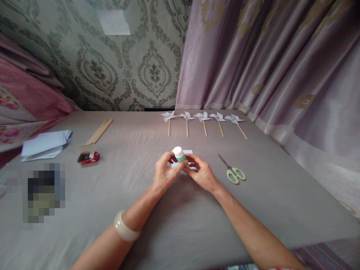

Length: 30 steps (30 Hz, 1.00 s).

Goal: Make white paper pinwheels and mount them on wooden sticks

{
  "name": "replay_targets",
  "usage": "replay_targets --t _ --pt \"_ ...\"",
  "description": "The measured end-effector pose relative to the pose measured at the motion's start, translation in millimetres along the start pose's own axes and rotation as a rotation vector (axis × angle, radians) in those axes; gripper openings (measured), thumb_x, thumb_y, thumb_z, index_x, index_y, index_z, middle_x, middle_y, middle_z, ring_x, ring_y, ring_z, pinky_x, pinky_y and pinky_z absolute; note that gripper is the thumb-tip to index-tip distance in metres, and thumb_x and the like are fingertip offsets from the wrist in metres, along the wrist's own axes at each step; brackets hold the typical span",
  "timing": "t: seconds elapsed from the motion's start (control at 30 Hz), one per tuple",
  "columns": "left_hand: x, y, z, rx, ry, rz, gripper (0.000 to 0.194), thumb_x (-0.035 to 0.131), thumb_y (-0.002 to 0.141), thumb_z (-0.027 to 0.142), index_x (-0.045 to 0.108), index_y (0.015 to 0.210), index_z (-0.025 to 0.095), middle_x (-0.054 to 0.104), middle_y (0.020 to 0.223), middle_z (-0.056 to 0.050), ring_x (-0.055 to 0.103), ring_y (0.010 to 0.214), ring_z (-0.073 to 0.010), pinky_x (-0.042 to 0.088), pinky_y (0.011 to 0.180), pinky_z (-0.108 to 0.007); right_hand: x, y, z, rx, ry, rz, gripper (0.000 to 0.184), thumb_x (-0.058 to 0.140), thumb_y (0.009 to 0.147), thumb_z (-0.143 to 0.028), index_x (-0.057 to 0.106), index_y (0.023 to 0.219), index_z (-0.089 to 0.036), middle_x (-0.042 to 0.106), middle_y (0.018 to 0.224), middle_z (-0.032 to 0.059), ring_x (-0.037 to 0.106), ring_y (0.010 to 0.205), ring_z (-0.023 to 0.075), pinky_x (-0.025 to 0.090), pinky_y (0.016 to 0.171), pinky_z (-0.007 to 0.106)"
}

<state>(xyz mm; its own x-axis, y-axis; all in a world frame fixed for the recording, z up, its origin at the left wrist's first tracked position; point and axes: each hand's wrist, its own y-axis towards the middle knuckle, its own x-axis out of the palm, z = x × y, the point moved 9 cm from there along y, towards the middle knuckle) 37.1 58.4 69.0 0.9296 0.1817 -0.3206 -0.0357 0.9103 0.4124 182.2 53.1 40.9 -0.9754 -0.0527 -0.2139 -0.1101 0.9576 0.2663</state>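
Observation:
Both hands are closed around a glue stick [180,156] with a white cap and a green-and-white body, tilted with its cap up and to the left. My left hand [166,168] grips it from the left, thumb across its front. From the right, my right hand [203,173] holds its lower end, which the fingers partly hide. Behind and below the hands lies white paper [188,152], mostly covered by them. Scissors [232,171] with light green handles rest right of my right hand, blades pointing away.
Several paper pinwheels [203,117] on sticks lie in a row at the back. Wooden sticks [100,131], a small red box [88,158] of small metal pieces and a stack of folded paper [46,145] are on the left. Curtains [267,56] border the right side.

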Motion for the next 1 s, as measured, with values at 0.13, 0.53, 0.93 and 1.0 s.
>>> replay_targets --t 0.13,0.53,0.93,1.0 --pt "7.7 1.2 -6.3 -0.073 -0.075 -0.055 0.029 0.070 0.069 0.045 0.065 0.079 0.018 0.063 0.068 0.000 0.053 0.063 -0.0128 0.044 0.060 -0.025 1.1 0.1 8.5 0.085 0.091 0.001 0.035 0.069 0.074 -0.040 0.063 0.103 -0.021 0.071 0.098 0.0057 0.067 0.088 0.0187 0.055 0.075 0.032" --pt "-5.1 15.4 -25.8 0.138 0.332 -0.088 0.022 0.052 0.087 0.031 0.071 0.084 0.020 0.072 0.089 -0.007 0.060 0.091 -0.0219 0.041 0.087 -0.038 -36.6 9.4 30.2 0.333 0.425 0.122 0.043 0.078 0.062 -0.044 0.065 0.093 -0.017 0.071 0.091 0.0053 0.066 0.078 0.0167 0.052 0.076 0.032" --pt "24.8 -1.6 -26.7 0.247 0.530 -0.336 0.015 0.058 0.082 0.021 0.072 0.085 0.024 0.073 0.098 -0.005 0.054 0.102 -0.0266 0.033 0.090 -0.046 -68.0 18.7 14.1 0.346 0.196 0.193 0.040 0.081 0.055 -0.036 0.065 0.085 -0.015 0.064 0.068 0.0007 0.058 0.060 0.0113 0.047 0.055 0.025" --pt "26.6 -2.6 -27.5 0.253 0.541 -0.359 0.015 0.057 0.082 0.021 0.072 0.085 0.024 0.073 0.099 -0.005 0.054 0.102 -0.0265 0.032 0.090 -0.046 -69.6 23.9 9.0 0.290 0.114 0.224 0.039 0.080 0.056 -0.036 0.064 0.084 -0.015 0.061 0.064 -0.0017 0.054 0.057 0.0100 0.044 0.052 0.023"
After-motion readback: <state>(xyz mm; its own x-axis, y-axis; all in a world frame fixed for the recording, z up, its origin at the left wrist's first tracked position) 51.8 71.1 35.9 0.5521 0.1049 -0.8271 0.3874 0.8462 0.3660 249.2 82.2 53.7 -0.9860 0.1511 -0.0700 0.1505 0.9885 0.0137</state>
